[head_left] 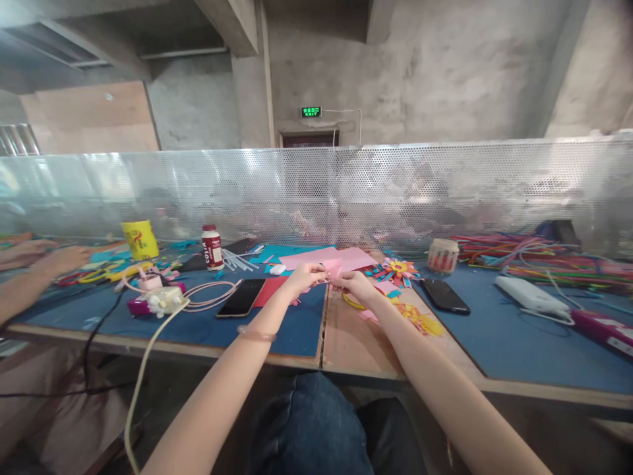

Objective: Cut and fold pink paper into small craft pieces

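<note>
Left hand (pixel 306 274) and right hand (pixel 356 285): fingertips of both pinched on one small pink paper piece (pixel 333 265), held above tabletop (pixel 353 340), nearer back edge than front. Pink paper sheets (pixel 307 256) just behind; multicoloured paper flower (pixel 396 268) to right, toward back edge

A blue covering (pixel 294 336) spans most of the wooden table (pixel 368 353), leaving a tan strip bare towards one o'clock from the near edge's middle. Pink sheets (pixel 302 257) lie at twelve, a red sheet (pixel 270 293) at eleven, a gold-edged phone (pixel 241 298) and yellow cup (pixel 140 240) around ten, a black phone (pixel 444 295) and coloured stems (pixel 539 267) at two.
</note>
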Demonstrator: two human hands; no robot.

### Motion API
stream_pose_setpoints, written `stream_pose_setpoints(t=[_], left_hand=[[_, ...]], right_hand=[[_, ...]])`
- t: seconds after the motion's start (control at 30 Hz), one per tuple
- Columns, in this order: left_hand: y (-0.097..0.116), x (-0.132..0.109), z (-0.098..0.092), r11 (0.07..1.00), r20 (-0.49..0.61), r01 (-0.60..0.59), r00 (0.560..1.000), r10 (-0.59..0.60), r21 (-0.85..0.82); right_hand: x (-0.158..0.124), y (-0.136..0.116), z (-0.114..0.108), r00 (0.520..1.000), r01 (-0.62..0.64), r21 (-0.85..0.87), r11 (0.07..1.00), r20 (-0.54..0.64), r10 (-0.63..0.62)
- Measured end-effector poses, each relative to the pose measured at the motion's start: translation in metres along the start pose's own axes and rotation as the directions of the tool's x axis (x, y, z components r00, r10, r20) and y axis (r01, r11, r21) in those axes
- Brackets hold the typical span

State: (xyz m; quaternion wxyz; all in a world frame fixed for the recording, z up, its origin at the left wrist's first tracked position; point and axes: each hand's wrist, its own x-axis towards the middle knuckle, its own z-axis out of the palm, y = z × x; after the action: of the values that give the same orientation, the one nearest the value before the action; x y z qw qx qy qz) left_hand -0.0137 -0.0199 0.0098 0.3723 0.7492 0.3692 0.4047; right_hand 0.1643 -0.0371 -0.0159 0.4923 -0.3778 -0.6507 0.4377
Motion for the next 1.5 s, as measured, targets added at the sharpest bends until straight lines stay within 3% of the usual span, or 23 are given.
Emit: stream_pose_setpoints(t=[0.1, 0.33, 0.47, 0.7, 1.03, 1.5], left_hand=[[0.004, -0.001, 0.001, 0.999, 0.038, -0.028, 0.999, 0.029, -0.024], [0.016, -0.009, 0.003, 0.999, 0.024, 0.035, 0.999, -0.034, -0.025], [0.022, -0.013, 0.004, 0.998, 0.095, 0.067, 0.993, -0.069, 0.020], [0.023, -0.012, 0.005, 0.995, 0.087, 0.097, 0.992, -0.096, -0.007], [0.007, -0.003, 0.004, 0.998, 0.163, 0.011, 0.987, 0.000, -0.067], [0.027, -0.016, 0.004, 0.997, 0.208, 0.055, 0.977, -0.042, -0.056]], right_hand=[[0.000, -0.001, 0.000, 1.000, 0.014, 0.041, 0.999, -0.020, -0.013], [0.000, 0.000, -0.001, 0.998, 0.004, 0.166, 0.986, -0.057, 0.005], [0.001, 0.001, -0.001, 0.998, 0.019, 0.244, 0.970, -0.055, -0.006], [0.002, 0.005, -0.001, 0.996, 0.050, 0.188, 0.981, -0.083, -0.035], [0.002, 0.000, 0.006, 0.989, 0.016, 0.306, 0.952, -0.148, 0.031], [0.000, -0.003, 0.001, 0.977, -0.013, 0.376, 0.926, -0.194, 0.092]])
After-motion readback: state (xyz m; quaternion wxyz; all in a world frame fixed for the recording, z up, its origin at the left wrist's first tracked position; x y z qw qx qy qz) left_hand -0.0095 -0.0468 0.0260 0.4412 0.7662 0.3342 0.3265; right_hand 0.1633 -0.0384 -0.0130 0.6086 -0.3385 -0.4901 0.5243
